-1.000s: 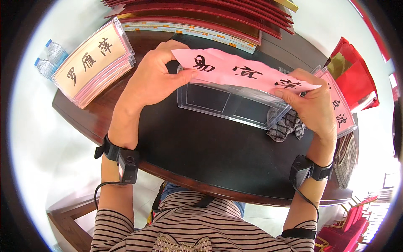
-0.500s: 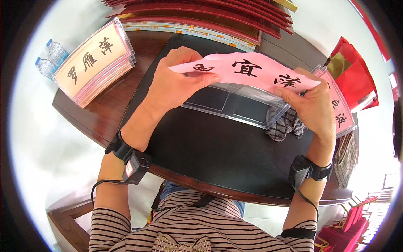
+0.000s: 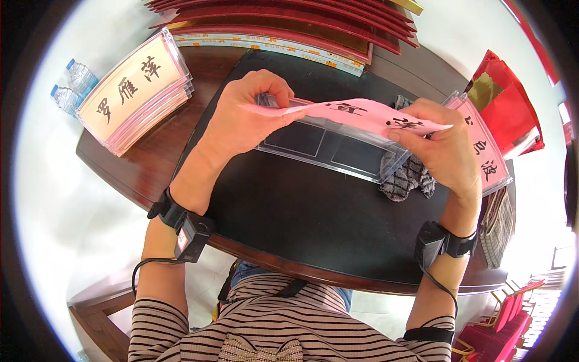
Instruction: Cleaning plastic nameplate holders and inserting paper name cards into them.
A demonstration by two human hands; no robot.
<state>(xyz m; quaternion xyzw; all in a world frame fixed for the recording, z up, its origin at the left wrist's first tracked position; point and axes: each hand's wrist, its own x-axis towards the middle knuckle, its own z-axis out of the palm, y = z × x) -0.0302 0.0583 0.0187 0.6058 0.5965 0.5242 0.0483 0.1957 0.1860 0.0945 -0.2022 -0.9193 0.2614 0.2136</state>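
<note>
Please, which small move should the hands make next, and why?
Probably the left hand should gently turn its end of the pink strip flatter: that end looks bent nearly edge-on, while the right hand's end shows its face more openly.

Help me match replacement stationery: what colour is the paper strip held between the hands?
The paper strip is pink; it shows best in the head view.
</note>
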